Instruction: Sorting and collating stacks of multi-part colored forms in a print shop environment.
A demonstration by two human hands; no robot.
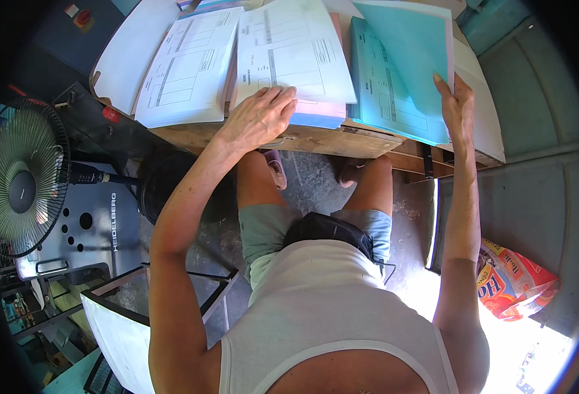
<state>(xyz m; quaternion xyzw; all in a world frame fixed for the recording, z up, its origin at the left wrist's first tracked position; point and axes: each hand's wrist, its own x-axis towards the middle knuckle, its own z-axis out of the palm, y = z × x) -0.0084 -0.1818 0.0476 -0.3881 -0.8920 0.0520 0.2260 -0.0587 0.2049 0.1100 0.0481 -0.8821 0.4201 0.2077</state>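
Three stacks of printed forms lie side by side on a wooden desk [319, 140]. My left hand [260, 115] is at the middle stack, its curled fingers on the lower edge of a white form sheet [302, 59]. That sheet sits askew over pink and blue paper edges [319, 119]; my left thumb is hidden. At the right, my right hand [458, 106] grips the edge of a raised turquoise sheet [412, 44], thumb on its face. A white edge shows along its far side. Below it rests the turquoise form stack [368, 83]. The white form stack [191, 64] is on the left.
A pedestal fan [23, 182] stands at the left near a grey Heidelberg machine panel [97, 216]. Behind it is a metal frame with a white panel [117, 330]. A red plastic bag [514, 280] leans by the grey wall [526, 197] at the right.
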